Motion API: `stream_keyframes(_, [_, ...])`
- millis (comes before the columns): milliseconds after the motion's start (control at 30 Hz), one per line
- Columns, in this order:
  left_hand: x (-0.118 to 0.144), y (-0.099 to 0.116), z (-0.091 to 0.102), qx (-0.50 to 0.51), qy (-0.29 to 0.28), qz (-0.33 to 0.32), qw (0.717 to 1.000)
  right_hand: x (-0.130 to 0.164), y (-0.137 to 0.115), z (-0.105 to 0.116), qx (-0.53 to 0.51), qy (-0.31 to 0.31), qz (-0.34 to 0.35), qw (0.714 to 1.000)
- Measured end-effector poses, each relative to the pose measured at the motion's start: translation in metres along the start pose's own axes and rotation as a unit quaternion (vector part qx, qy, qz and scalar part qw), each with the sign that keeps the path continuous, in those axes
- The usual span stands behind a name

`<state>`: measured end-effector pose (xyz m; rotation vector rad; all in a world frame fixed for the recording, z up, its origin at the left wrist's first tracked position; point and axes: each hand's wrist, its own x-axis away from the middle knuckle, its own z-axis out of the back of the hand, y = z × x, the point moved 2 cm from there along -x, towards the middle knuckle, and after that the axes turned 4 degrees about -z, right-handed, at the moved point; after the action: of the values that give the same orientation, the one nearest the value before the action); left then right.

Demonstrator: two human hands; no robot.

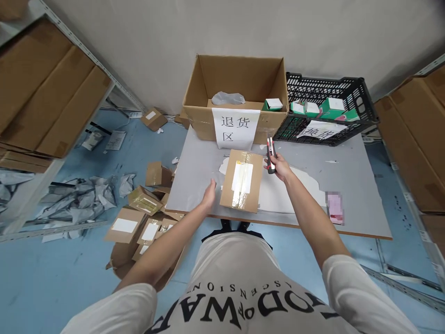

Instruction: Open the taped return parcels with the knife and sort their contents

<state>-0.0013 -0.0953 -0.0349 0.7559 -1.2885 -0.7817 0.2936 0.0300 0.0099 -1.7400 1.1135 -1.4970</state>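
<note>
A small brown cardboard parcel (241, 180), sealed with clear tape and bearing a white label, lies on the grey table (351, 185) in front of me. My left hand (209, 195) hovers open just left of the parcel, fingers apart, touching nothing that I can tell. My right hand (278, 166) is closed around a red and black utility knife (270, 153), held upright just right of the parcel's far corner.
A large open carton (239, 88) with a white paper sign stands at the table's back, a black plastic crate (330, 109) of green and white boxes beside it. Brown parcels (146, 218) and grey mailer bags (79, 204) litter the blue floor at left. Shelving flanks both sides.
</note>
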Motion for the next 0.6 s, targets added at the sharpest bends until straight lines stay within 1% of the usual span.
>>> stream_keyframes(33, [-0.018,0.012,0.002,-0.023,0.002,-0.032,0.999,0.015,0.006,0.005,-0.013,0.011,0.023,1.0])
stream_keyframes(67, [-0.037,0.027,0.002,-0.043,-0.011,-0.066,0.997,0.032,0.015,0.009,-0.023,0.026,0.04,0.999])
stream_keyframes(133, [-0.077,0.06,-0.003,-0.069,-0.056,-0.126,0.988,0.074,0.041,0.014,-0.058,0.064,0.067,0.994])
stream_keyframes(167, [-0.096,0.076,-0.007,-0.068,-0.082,-0.144,0.984,0.097,0.057,0.014,-0.078,0.083,0.073,0.991])
stream_keyframes(200, [-0.113,0.091,-0.012,-0.058,-0.11,-0.153,0.98,0.12,0.074,0.012,-0.106,0.106,0.063,0.987])
stream_keyframes(267, [-0.141,0.113,-0.021,-0.035,-0.159,-0.141,0.977,0.159,0.108,0.003,-0.171,0.134,0.001,0.976])
stream_keyframes(300, [-0.151,0.12,-0.026,-0.029,-0.183,-0.129,0.974,0.175,0.122,-0.004,-0.205,0.142,-0.033,0.968])
stream_keyframes(367, [-0.164,0.127,-0.033,-0.027,-0.222,-0.101,0.969,0.196,0.14,-0.019,-0.261,0.15,-0.08,0.95])
stream_keyframes(467, [-0.171,0.124,-0.039,-0.04,-0.25,-0.059,0.965,0.205,0.146,-0.037,-0.307,0.139,-0.118,0.934])
stream_keyframes(533, [-0.171,0.118,-0.04,-0.044,-0.244,-0.039,0.968,0.203,0.143,-0.044,-0.319,0.137,-0.123,0.93])
stream_keyframes(600, [-0.169,0.114,-0.041,-0.04,-0.223,-0.035,0.973,0.2,0.139,-0.047,-0.324,0.143,-0.118,0.928])
